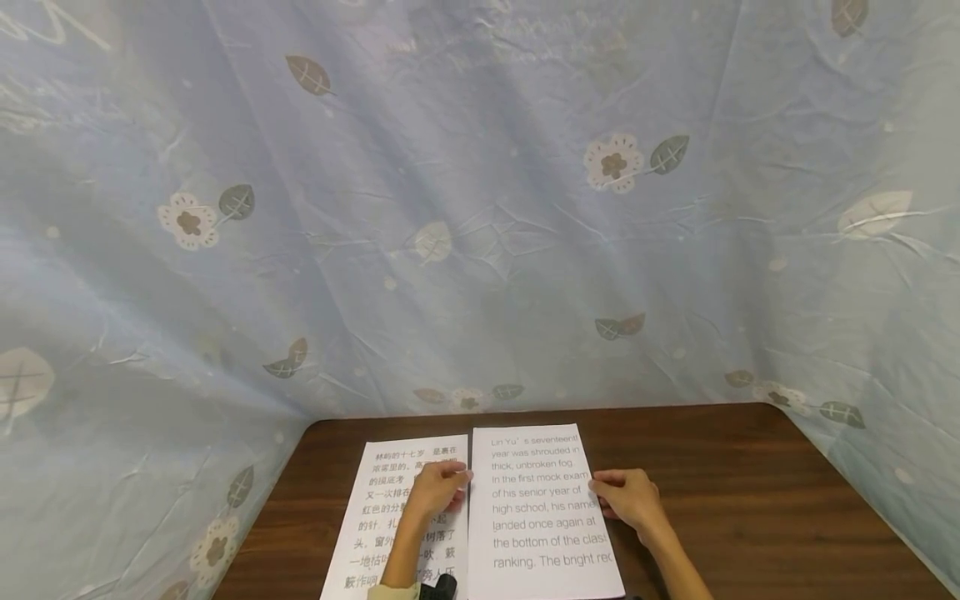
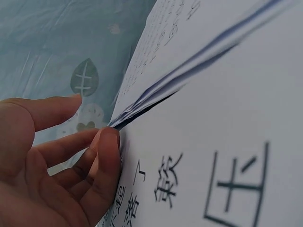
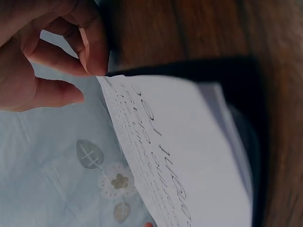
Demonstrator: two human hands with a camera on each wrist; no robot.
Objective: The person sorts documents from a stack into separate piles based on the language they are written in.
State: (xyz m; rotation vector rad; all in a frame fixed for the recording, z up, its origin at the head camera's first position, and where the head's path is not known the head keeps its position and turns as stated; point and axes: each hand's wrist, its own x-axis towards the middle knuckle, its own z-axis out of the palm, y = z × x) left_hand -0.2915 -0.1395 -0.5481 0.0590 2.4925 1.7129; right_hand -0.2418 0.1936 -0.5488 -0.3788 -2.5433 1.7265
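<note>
Two stacks of white printed paper lie side by side. The right stack [image 1: 543,575] bears large English text, and the left stack [image 1: 375,517] bears Chinese characters. My left hand [image 1: 435,492] is over the Chinese pages, its fingertips touching the left edge of the English stack; in the left wrist view the thumb stands apart from the fingers [image 2: 108,151], and slightly parted sheets show at that edge. My right hand [image 1: 630,497] touches the English stack's right edge. In the right wrist view its fingers [image 3: 97,52] meet the paper edge, with the thumb held away.
Beneath the papers is a dark brown wooden table [image 1: 750,500] with rounded far corners. A pale blue curtain [image 1: 510,275] with leaf and flower prints hangs behind it and along both sides. A black device [image 1: 446,586] sits at the left wrist.
</note>
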